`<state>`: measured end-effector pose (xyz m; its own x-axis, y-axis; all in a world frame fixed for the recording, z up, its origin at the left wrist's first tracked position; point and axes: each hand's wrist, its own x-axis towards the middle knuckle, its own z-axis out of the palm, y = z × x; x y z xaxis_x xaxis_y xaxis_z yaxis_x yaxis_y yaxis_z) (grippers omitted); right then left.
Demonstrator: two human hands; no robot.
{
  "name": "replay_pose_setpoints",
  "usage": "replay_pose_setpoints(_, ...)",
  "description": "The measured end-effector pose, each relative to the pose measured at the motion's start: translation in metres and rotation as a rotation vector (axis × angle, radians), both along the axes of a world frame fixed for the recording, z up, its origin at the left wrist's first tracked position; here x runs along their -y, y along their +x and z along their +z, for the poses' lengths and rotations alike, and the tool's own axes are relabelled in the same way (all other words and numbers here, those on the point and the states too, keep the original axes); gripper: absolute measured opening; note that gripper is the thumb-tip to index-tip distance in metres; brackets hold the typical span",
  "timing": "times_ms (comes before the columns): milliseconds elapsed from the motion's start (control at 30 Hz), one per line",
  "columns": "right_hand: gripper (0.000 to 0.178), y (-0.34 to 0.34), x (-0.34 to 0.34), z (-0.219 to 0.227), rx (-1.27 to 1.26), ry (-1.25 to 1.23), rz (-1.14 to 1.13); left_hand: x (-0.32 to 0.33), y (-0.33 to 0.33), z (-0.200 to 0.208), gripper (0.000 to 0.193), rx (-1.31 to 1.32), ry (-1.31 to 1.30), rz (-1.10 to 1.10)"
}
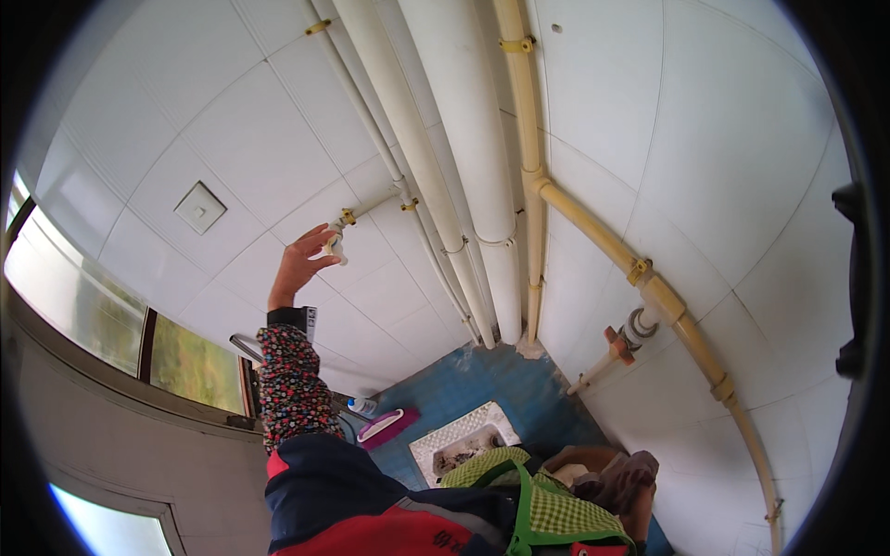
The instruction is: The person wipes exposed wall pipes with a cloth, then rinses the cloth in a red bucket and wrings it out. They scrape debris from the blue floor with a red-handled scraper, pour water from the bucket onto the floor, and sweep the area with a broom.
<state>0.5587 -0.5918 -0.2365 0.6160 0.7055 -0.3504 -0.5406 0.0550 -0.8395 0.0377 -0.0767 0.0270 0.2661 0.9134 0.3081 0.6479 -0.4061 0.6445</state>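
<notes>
My left hand (304, 262) reaches up to the tiled wall, its thumb and fingers closed around a small whitish tap (336, 248) at the end of a short pipe. A flowered sleeve cover (295, 380) wraps that forearm. Low on the right, my right hand (640, 508) shows only in part beside the green checked apron (570, 511). A bunched grey-brown cloth (626, 474) is held at that hand and covers most of its fingers.
Several pipes run down the corner, including a thick white pipe (464, 111) and a yellowed pipe (603, 227). A red-handled valve (619, 345) juts from the right wall. On the blue floor (399, 454) are a squat toilet (428, 454), a purple-and-white brush head (385, 428) and a bottle (362, 406).
</notes>
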Motion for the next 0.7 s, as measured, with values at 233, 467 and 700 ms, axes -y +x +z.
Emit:
replay_pose_setpoints(233, 0.019, -0.018, -0.002, 0.016, -0.102, -0.123, 0.008, -0.010, 0.003, 0.040, 0.044, -0.253, -0.058, -0.162)
replay_pose_setpoints(467, 0.025, -0.026, -0.012, 0.021, -0.116, -0.079, 0.070, -0.022, 0.008, 0.038, 0.036, -0.344, 0.093, -0.175)
replay_pose_setpoints(700, 0.033, -0.029, -0.013, 0.027, -0.063, -0.056, 0.140, -0.031, 0.018, 0.033, 0.035, -0.359, 0.124, -0.059)
